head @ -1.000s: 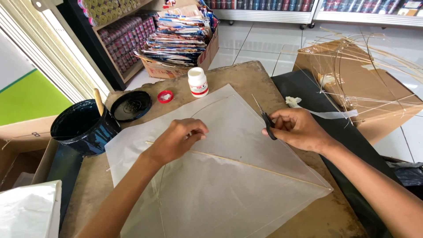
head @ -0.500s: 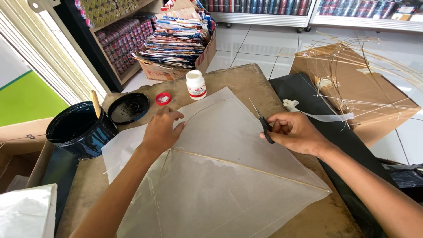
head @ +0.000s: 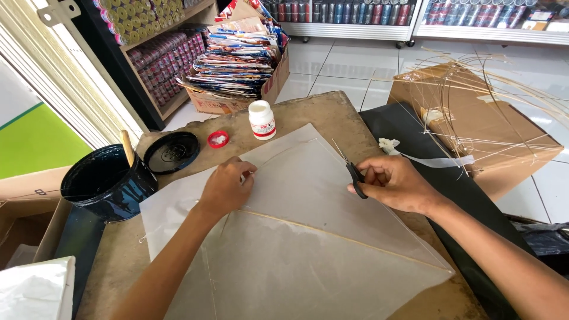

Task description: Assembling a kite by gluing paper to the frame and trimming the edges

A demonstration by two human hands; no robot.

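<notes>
White kite paper lying under left hand, fingers flat; right hand gripping scissors. Beyond fingertips, black bucket holding stick.

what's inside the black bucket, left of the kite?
A pale wooden stick stands in the round black bucket, leaning on its far rim. The inside looks dark and glossy; the stick's lower end and the bucket's bottom are hidden by the wall.

The scene is lit brightly and evenly by soft daylight, and only faint shadows are cast. Mild glare is seen on the floor tiles. Straight lines are bent at the edges; focus is sharp.
</notes>
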